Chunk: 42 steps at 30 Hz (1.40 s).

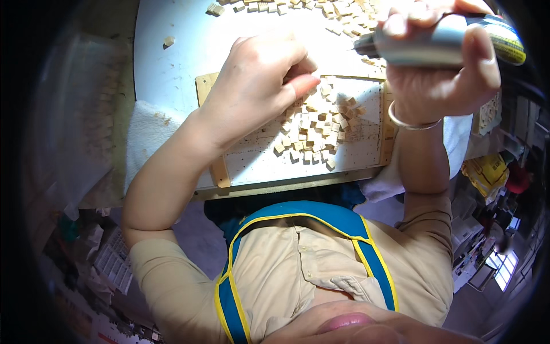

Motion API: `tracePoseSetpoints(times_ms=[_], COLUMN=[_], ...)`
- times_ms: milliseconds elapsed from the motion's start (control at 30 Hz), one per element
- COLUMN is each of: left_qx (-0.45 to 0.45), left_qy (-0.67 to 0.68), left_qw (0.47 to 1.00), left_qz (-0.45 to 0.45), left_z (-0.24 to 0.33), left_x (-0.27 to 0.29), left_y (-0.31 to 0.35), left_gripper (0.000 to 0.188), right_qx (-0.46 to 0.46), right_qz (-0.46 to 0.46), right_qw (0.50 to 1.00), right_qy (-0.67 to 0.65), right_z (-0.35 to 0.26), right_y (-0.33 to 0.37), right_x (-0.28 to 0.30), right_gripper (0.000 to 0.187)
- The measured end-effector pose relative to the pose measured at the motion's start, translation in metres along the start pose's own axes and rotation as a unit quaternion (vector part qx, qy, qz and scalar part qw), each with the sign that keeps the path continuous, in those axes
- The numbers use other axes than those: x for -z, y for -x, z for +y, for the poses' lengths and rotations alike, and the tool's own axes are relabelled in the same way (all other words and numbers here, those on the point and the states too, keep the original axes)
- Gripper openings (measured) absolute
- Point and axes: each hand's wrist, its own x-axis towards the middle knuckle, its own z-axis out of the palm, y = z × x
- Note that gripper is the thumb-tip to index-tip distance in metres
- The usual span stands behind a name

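My left hand (258,77) hovers over a pale work board (361,155), fingers curled and thumb pressed to forefinger just above a heap of small wooden blocks (321,129). Anything pinched between the fingertips is hidden. My right hand (441,74), with a silver bangle (409,123) at the wrist, grips a grey pen-shaped power tool (429,46) that has a yellow label. The tool lies sideways with its tip pointing left toward my left fingertips, a short gap apart.
The board lies on a white table (183,46) with a white cloth (143,132) under its edges. More wooden blocks (338,11) are scattered at the far side, and one loose block (169,41) lies at the left. Cluttered shelves and yellow packages (487,169) stand at the right.
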Motion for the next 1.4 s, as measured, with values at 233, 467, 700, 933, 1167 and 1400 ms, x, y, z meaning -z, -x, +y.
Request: tracePoseSetpoints(times_ms=[233,467,700,933,1167,1400], left_qx=[0.098,-0.002,-0.009,0.083,0.012,-0.010], left_qy=[0.106,-0.410,-0.377,-0.012,-0.107,-0.152], left_qw=[0.986,0.912,0.926,0.996,0.994,0.988], left_qz=[-0.085,-0.021,-0.004,-0.016,-0.002,-0.026], left_z=[0.013,0.045,0.044,0.005,0.006,0.004], left_x=[0.033,0.017,0.016,0.016,0.010,0.004], left_y=[-0.013,-0.068,-0.066,-0.021,-0.027,-0.046], left_gripper=[0.029,0.022,0.024,0.015,0.023,0.021], right_qx=[0.063,0.072,0.106,0.124,0.134,0.141], right_qz=[0.177,0.212,0.158,0.105,0.079,0.085], right_qw=[0.980,0.974,0.981,0.987,0.977,0.986], right_qy=[0.065,0.037,-0.040,0.021,0.143,0.041], right_z=[-0.009,-0.012,-0.001,0.000,0.004,0.003], right_y=[-0.012,-0.009,-0.016,-0.012,-0.011,-0.012], right_x=[0.006,0.002,0.013,0.016,0.030,0.023], right_gripper=[0.036,0.041,0.028,0.032,0.037,0.035])
